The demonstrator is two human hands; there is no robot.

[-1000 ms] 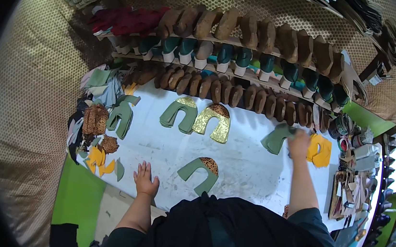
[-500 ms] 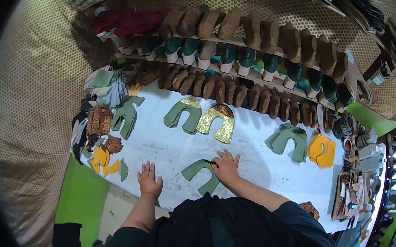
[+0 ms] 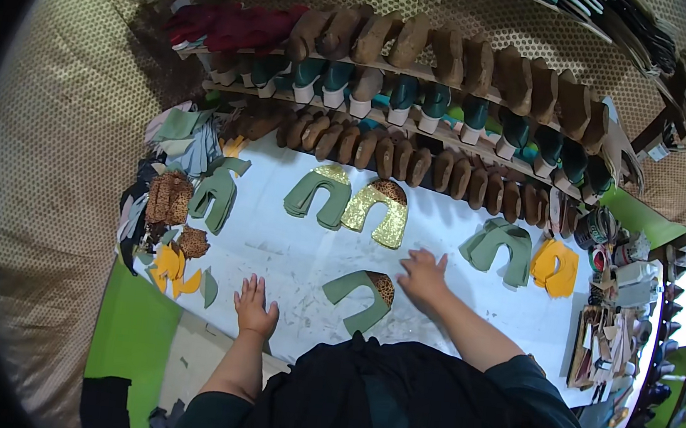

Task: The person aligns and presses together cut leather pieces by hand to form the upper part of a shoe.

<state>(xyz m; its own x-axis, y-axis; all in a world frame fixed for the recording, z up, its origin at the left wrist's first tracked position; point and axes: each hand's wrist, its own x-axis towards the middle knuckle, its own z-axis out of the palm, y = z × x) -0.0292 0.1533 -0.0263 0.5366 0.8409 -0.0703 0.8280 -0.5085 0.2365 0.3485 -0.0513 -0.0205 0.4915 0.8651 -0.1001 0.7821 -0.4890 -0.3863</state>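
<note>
Drawing the right hand [image 3: 424,278] off the leopard-topped green piece [image 3: 352,283], leaving it on the worktop [image 3: 293,252] just beside that hand; keeping the left hand [image 3: 255,311] spread farther left, holding both grips wide and empty.

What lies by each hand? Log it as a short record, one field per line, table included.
Left hand: spread, palm down, near the white table's front edge
Right hand: spread, just right of the green U-shaped piece with leopard print
Farther back: gold U-shaped piece, right of the green stack
Table right: green pieces, left of yellow ones
Beyond table: rows of brown shoe forms
</note>
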